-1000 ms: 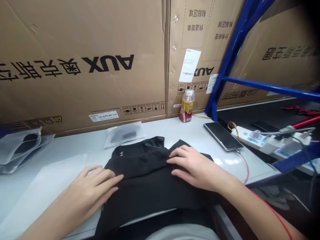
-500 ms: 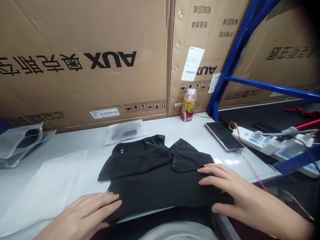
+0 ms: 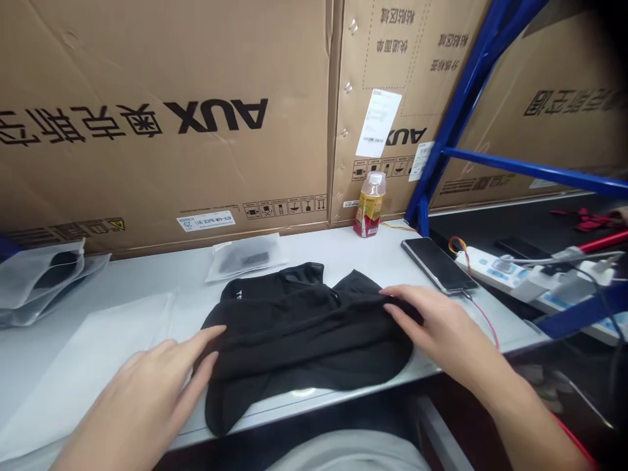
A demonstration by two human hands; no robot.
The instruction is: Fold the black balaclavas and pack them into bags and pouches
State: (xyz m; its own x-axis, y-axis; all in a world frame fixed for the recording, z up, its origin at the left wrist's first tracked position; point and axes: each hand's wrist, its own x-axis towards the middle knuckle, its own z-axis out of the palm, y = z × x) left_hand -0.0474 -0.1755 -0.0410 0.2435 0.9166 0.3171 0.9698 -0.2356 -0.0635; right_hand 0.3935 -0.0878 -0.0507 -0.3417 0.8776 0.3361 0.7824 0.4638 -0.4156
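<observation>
Head view: over the surface's (image 3: 338, 252) near edge, the left hand (image 3: 152, 383) and right hand (image 3: 444, 327) angle inward, backs upward, each pinching one end of a black garment's (image 3: 304, 350) raised fold between thumb and fingers.

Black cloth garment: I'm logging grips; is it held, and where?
Bare left hand and bare right hand pinch the black cloth garment at opposite ends of a fold.

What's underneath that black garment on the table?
The black garment lies on the pale tabletop, which shows around its edges. The cloth covers the area directly beneath, so anything there can't be seen.
</observation>
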